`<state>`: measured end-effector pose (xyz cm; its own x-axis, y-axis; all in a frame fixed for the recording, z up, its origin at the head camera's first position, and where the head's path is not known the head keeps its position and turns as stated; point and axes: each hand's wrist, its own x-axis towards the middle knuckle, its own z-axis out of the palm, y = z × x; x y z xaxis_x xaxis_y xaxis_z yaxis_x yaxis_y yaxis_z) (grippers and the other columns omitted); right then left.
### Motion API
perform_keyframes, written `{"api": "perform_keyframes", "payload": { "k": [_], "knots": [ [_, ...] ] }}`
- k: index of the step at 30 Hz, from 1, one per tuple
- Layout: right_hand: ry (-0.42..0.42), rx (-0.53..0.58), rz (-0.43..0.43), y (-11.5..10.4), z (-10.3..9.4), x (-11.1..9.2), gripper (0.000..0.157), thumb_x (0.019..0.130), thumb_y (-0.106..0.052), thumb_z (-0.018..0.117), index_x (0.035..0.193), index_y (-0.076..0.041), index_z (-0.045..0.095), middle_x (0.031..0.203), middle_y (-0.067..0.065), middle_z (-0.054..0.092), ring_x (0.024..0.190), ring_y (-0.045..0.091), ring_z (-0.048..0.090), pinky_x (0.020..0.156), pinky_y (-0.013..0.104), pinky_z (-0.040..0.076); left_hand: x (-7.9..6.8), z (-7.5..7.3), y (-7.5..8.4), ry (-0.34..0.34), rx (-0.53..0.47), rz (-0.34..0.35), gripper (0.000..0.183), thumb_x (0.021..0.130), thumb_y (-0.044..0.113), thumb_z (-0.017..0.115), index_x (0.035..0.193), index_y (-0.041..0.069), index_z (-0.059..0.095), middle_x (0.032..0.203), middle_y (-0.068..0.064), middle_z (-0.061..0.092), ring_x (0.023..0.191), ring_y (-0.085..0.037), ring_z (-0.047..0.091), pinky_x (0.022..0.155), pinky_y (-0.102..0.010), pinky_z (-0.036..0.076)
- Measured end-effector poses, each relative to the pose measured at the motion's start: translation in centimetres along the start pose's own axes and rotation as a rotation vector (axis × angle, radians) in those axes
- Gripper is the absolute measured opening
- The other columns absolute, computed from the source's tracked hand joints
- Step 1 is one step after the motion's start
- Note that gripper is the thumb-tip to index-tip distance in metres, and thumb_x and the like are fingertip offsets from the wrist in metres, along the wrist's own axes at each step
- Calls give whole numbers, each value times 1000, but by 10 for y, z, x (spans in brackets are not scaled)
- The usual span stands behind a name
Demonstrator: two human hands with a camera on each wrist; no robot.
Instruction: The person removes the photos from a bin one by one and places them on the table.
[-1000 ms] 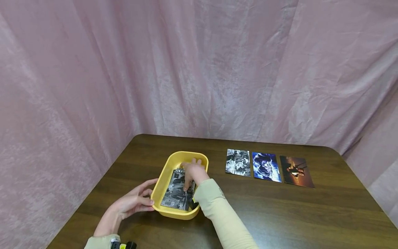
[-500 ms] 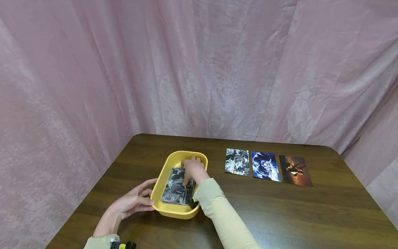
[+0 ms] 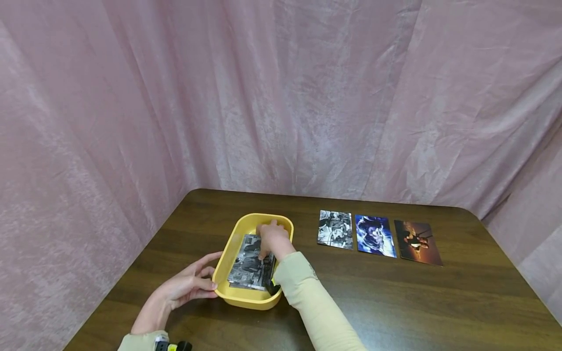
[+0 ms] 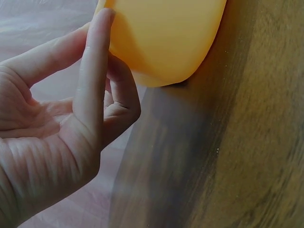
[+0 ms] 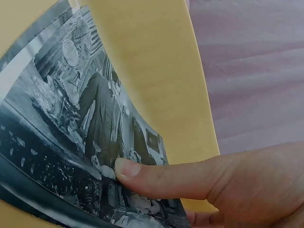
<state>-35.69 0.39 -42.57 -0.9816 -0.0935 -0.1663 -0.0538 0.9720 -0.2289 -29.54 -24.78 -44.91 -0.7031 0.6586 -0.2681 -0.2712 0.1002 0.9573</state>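
Note:
A yellow plastic tub (image 3: 221,273) stands on the table's left half, with a stack of black-and-white photo prints (image 3: 248,263) inside. My left hand (image 3: 186,285) holds the tub at its near left corner; in the left wrist view the thumb (image 4: 95,61) reaches the tub wall (image 4: 166,38) and other fingers bend beside it. Inside the tub, my right hand (image 3: 274,241) grips the top photo print by its far right part. In the right wrist view the thumb (image 5: 161,176) presses on the picture side of the bowed print (image 5: 102,114), its other fingers mostly hidden behind.
Three photo prints lie in a row at the back right: a black-and-white one (image 3: 335,229), a blue one (image 3: 375,236) and an orange-brown one (image 3: 418,242). The dark wooden table (image 3: 395,302) ends at a pink curtain (image 3: 307,97) behind.
The top photo print has slid slightly toward the tub's far end, and my right thumb has drawn back toward the other fingers. My left hand and the tub stay put.

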Motion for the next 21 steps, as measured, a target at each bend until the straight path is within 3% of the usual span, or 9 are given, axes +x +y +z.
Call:
{"api": "perform_keyframes", "payload": {
  "k": [6,9,11,14,16,18,21],
  "knots": [
    [-11,5,-41,2,-2,4,62,65,-9,90,121,-21,65,120,10,63,101,25,59,75,38,56,1,1,0,-7,-1,-3,90,87,-1,63,158,7,6,108,-9,55,92,-20,71,81,-32,63],
    [-35,9,-72,4,-6,5,58,70,3,81,121,-21,66,119,7,67,88,19,58,63,29,52,1,1,-1,-9,3,-3,91,88,-1,63,158,7,6,106,-8,55,92,-20,71,81,-31,63],
    [-78,54,-86,5,-13,6,57,72,11,73,121,-18,67,111,9,68,72,17,57,52,24,46,0,1,-2,-8,5,-1,91,88,0,63,158,7,6,106,-8,55,92,-20,71,81,-32,63],
    [-178,205,-85,10,-26,9,56,75,19,62,120,-14,67,118,17,61,57,16,55,45,22,43,0,0,-2,-6,8,3,91,88,0,63,158,7,6,107,-9,55,91,-20,71,81,-32,63],
    [-239,325,-83,15,-36,8,55,77,20,60,120,-12,67,118,20,58,55,18,59,51,29,54,-1,-1,-2,-3,9,6,91,88,0,63,158,7,6,107,-8,55,92,-19,70,82,-32,63],
    [-272,430,-100,22,-42,7,53,79,19,61,121,-12,67,118,20,56,60,20,63,68,39,62,-2,-3,-3,-6,10,10,91,88,0,63,158,7,5,107,-8,55,92,-19,70,82,-32,63],
    [-279,579,-161,33,-48,4,47,82,15,63,123,-8,67,94,16,62,64,23,68,86,51,61,-4,-6,-4,-15,11,20,90,88,-1,62,158,6,4,107,-7,56,93,-20,70,82,-32,63]
  ]
}}
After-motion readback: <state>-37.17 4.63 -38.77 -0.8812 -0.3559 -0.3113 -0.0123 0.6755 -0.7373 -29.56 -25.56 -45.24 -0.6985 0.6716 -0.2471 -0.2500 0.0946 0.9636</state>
